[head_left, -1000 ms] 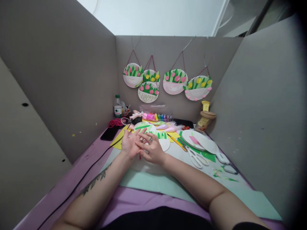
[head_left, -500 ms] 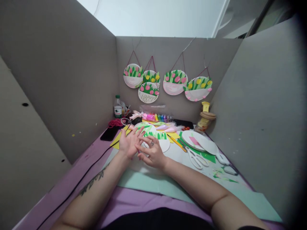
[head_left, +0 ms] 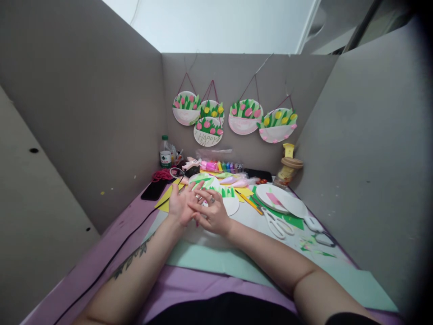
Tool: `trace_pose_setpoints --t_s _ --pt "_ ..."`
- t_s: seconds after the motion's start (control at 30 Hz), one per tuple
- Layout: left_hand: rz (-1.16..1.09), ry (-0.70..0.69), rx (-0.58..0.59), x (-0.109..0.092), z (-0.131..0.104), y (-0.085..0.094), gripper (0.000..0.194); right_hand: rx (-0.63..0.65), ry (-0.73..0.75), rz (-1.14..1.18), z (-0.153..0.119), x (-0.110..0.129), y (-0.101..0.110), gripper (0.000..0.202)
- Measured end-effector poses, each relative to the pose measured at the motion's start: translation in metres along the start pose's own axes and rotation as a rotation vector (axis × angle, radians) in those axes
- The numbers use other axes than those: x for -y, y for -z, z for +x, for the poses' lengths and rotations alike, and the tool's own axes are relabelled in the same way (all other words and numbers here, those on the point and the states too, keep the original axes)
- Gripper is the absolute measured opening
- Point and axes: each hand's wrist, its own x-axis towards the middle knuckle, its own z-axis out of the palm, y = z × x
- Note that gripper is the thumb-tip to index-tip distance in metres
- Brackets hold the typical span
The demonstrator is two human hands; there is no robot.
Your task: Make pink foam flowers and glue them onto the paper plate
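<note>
"Your grip?"
"Frame centre: my left hand (head_left: pixel 182 207) is palm up, unclenched; my right hand (head_left: pixel 214 215) touches it, whether holding anything I can't tell. The leafy white plate (head_left: pixel 232 206) sits just behind, rightward."
"Doing it well?"
"Steady palm, light fingers."

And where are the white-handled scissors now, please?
In the head view, the scissors lie on the table to the right of the right hand, just nearer than the white discs.

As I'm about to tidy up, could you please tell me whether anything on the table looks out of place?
Green scraps lie scattered right of the scissors, like unswept cuttings. Nothing else clearly stands out.
</note>
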Motion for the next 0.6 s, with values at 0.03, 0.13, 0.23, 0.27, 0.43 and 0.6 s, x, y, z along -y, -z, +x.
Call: trace_pose_setpoints --t_s 0.03,0.13,0.23,0.27,0.43,0.6 --pt "-0.002 -0.002 0.003 0.0 0.0 0.0 0.077 -0.005 -0.008 -0.022 0.0 -0.001 0.0 0.026" --pt "-0.003 -0.017 0.014 0.001 0.0 0.001 0.076 -0.018 -0.04 -0.033 -0.001 -0.002 0.0 0.024" --pt "0.029 0.01 0.011 0.003 0.0 -0.001 0.079 -0.055 -0.115 0.039 0.002 0.002 0.001 0.016" --pt "0.039 0.019 0.008 0.004 0.0 -0.002 0.08 -0.071 -0.141 0.065 0.004 0.003 0.001 0.013" --pt "0.046 0.052 0.017 0.013 -0.003 -0.008 0.081 -0.1 -0.154 0.118 0.014 0.006 0.003 0.01" --pt "0.025 0.098 -0.007 0.016 -0.005 -0.011 0.077 -0.107 -0.096 0.019 0.009 0.005 0.002 0.014"
